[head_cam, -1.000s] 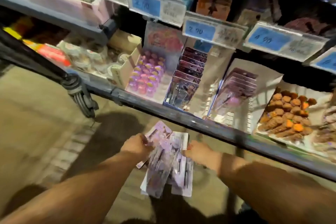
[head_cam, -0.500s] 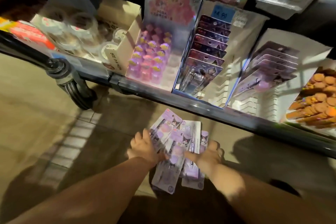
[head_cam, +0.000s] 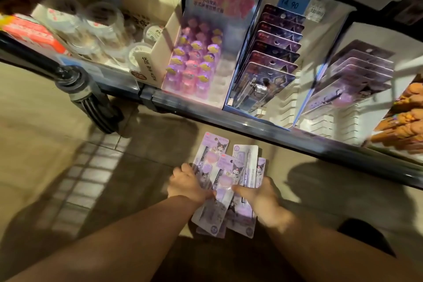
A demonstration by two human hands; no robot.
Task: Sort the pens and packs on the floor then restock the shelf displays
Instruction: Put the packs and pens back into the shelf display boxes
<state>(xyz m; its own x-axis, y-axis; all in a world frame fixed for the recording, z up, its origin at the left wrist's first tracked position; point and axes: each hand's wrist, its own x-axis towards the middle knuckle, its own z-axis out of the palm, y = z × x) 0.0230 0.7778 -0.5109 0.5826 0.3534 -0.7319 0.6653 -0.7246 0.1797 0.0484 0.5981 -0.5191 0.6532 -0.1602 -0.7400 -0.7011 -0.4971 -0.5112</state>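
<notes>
Pen packs [head_cam: 225,167] are fanning wider than before, lying between the left hand [head_cam: 188,184] and right hand [head_cam: 262,198], both seemingly gripping their edges.

A shop aisle: stocked shelf [head_cam: 251,121], blue price tag [head_cam: 290,3], carded pens in display boxes [head_cam: 270,57].

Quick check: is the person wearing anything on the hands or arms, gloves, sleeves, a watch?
Nothing visible. The left hand and right hand are bare: no gloves, no rings I can make out. The left forearm and right forearm are uncovered to the frame's edge, no sleeves, watch or bracelet. Blur could hide something small.
</notes>
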